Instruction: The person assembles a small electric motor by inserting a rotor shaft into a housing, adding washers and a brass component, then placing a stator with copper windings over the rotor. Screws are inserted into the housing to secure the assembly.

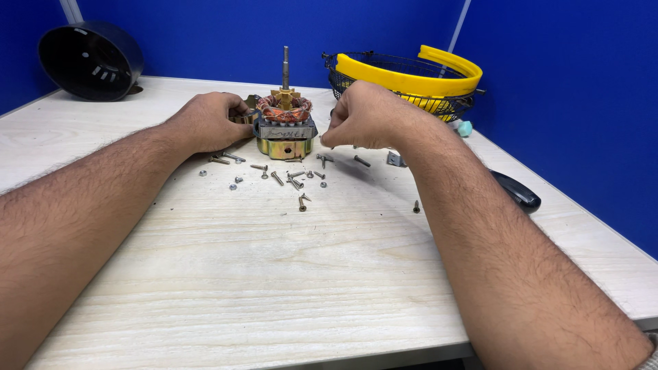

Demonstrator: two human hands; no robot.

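- Two hands are working at the motor: I'm bracing its left side with my left hand, fingers curled against the casing.
- My right hand is hovering just beside the motor's right edge, fingertips pinched narrow; I cannot tell whether anything is between them.
- The motor is standing upright on the wooden table, shaft pointing up.
- Loose screws are lying scattered just in front of it.
- Behind, a black wire basket with a yellow ring is sitting; a black round housing is lying far left.
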